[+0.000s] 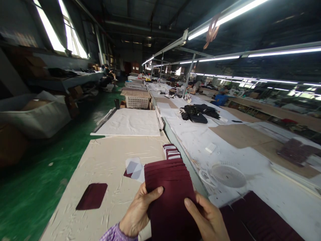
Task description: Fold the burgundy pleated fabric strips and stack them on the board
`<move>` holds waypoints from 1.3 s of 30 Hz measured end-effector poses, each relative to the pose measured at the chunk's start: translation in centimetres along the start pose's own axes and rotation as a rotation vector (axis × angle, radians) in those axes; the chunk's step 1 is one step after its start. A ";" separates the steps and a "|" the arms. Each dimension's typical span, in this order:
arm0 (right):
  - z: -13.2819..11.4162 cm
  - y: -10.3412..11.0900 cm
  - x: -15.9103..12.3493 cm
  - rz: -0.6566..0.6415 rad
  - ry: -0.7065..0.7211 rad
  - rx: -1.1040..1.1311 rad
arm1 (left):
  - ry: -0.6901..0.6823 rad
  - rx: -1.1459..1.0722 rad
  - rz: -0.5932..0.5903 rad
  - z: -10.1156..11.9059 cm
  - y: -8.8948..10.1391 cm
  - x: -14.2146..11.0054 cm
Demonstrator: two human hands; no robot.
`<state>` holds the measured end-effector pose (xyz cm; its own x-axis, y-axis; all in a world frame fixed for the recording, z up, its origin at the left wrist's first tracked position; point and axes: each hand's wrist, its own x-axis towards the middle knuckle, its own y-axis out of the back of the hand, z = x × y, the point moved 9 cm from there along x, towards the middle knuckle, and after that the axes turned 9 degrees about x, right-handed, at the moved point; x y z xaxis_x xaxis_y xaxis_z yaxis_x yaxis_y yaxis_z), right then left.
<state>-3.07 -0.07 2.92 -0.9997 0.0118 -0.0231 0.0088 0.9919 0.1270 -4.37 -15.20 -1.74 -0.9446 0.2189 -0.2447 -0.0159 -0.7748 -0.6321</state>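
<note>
Both hands hold a fanned stack of maroon fabric pieces (170,187) low in the middle of the view. My left hand (139,212) grips its left edge, thumb laid across the top piece. My right hand (208,219) clasps the right side with the thumb on top as well. A single maroon piece (92,196) lies flat on the beige table cover (110,157) to the left. Beyond the stack sit a small pile of maroon and white pieces (172,151) and a white paper pattern (134,168).
More maroon fabric (258,217) lies at the lower right on the white table, near a round white plastic basket (227,174). Black garments (198,113) lie farther along. A white crate (137,101) and white sheet (130,122) are ahead. Green floor (45,180) runs left. People work far off.
</note>
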 end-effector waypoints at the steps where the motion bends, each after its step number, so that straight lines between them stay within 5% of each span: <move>1: -0.1 0.1 0.0 0.024 0.015 0.000 | -0.003 -0.001 -0.005 0.0 0.0 -0.1; 19: 0.0 0.1 0.0 0.036 0.060 -0.037 | -0.017 -0.004 -0.007 0.1 -0.1 0.3; 26: 2.4 0.5 0.6 0.095 -0.032 0.346 | -0.004 0.032 0.008 -0.2 0.1 0.7; 29: 3.0 0.2 1.2 0.017 -0.072 0.430 | 0.002 0.085 -0.009 -0.8 -0.2 0.9; 34: 3.5 0.5 2.1 -0.064 -0.115 0.353 | 0.032 0.147 0.049 -2.6 -0.4 1.4; 39: 4.2 3.9 2.3 0.085 -0.047 0.136 | 0.052 0.190 -0.009 -4.8 -1.9 2.8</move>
<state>-5.24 4.36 -0.81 -0.9929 0.0994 -0.0646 0.1000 0.9950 -0.0051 -5.39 -10.29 -4.79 -0.9260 0.2530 -0.2802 -0.0909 -0.8697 -0.4851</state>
